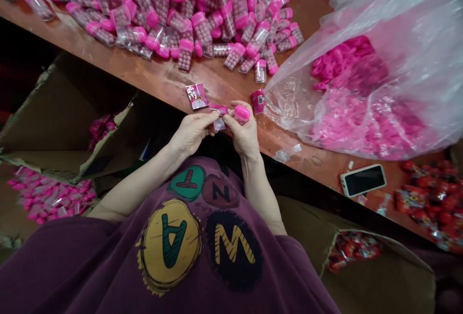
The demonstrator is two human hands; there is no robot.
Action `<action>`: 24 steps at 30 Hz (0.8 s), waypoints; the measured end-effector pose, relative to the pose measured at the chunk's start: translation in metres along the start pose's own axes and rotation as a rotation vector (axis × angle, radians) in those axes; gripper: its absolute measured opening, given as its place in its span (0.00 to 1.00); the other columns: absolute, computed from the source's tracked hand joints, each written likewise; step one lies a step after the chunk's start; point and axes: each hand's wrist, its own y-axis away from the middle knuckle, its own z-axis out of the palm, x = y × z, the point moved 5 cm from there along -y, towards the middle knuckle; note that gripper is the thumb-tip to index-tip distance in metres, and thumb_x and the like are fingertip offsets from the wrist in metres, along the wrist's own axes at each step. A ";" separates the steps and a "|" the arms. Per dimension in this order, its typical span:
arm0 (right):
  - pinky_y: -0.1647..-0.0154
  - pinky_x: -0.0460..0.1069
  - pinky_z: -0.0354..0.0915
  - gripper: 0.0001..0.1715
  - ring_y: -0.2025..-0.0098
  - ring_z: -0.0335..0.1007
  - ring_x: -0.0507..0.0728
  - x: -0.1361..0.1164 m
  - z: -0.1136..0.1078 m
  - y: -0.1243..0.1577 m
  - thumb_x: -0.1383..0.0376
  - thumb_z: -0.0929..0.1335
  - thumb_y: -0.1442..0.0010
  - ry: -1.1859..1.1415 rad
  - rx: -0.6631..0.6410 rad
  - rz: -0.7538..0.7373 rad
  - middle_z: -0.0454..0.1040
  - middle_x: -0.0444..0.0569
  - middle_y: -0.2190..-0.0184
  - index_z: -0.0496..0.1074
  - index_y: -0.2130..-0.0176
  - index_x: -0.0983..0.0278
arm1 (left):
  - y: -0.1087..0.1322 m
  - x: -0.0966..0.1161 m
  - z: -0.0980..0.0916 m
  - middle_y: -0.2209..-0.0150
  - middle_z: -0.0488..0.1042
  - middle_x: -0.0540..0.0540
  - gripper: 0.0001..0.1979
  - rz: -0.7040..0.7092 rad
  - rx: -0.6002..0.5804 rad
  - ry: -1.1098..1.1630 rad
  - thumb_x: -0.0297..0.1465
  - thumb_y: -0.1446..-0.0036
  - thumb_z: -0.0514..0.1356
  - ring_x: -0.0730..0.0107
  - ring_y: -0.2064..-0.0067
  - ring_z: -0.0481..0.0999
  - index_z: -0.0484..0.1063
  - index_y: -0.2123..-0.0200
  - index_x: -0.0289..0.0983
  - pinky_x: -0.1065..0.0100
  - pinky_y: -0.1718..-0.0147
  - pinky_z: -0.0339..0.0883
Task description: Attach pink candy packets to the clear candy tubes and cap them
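Packet (218,122): A small pink packet is held up over the table edge by both hands. It is pinched at both ends, so it is kept from dropping.
Left hand (191,133): The fingers are closed in a narrow pinch on one end of the packet.
Right hand (244,135): The fingers are closed in a narrow pinch on the other end. A pink cap (242,113) is seen against these fingers; what is under it is hidden.
Table (170,75): It is made of brown wood. A second packet (197,96) and a pink roll (258,102) are laid just past the hands, where they can be reached.
Tubes (188,20): A big heap of clear tubes with pink caps is spread on the table, within reach.
Bag (415,29): A clear bag is laid open on the table, with loose pink bits (336,58) in it.
Phone (362,180): It is laid flat near the table edge.
Red packets (430,198): They are heaped on the table to the right.
Box (50,111): An open cardboard box is set below the table on the left.
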 end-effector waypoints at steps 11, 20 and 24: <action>0.63 0.51 0.73 0.35 0.68 0.69 0.53 -0.005 -0.007 0.013 0.47 0.79 0.44 0.081 -0.052 -0.038 0.72 0.38 0.66 0.66 0.45 0.50 | 0.025 0.023 0.007 0.69 0.80 0.49 0.10 0.204 -0.077 -0.165 0.36 0.47 0.76 0.72 0.65 0.76 0.84 0.73 0.37 0.67 0.56 0.70; 0.86 0.44 0.50 0.37 0.86 0.51 0.45 -0.007 0.004 0.016 0.46 0.80 0.49 -0.254 -0.230 0.047 0.74 0.32 0.71 0.61 0.51 0.51 | 0.035 0.046 0.004 0.73 0.76 0.50 0.13 0.272 0.067 -0.135 0.37 0.48 0.78 0.72 0.67 0.74 0.80 0.75 0.38 0.66 0.60 0.71; 0.89 0.44 0.43 0.31 0.88 0.44 0.43 -0.006 0.012 0.020 0.46 0.77 0.48 -0.395 -0.258 0.127 0.71 0.33 0.71 0.62 0.54 0.52 | 0.024 0.045 -0.005 0.74 0.75 0.50 0.14 0.228 0.162 -0.059 0.35 0.44 0.76 0.73 0.69 0.73 0.78 0.76 0.38 0.66 0.63 0.69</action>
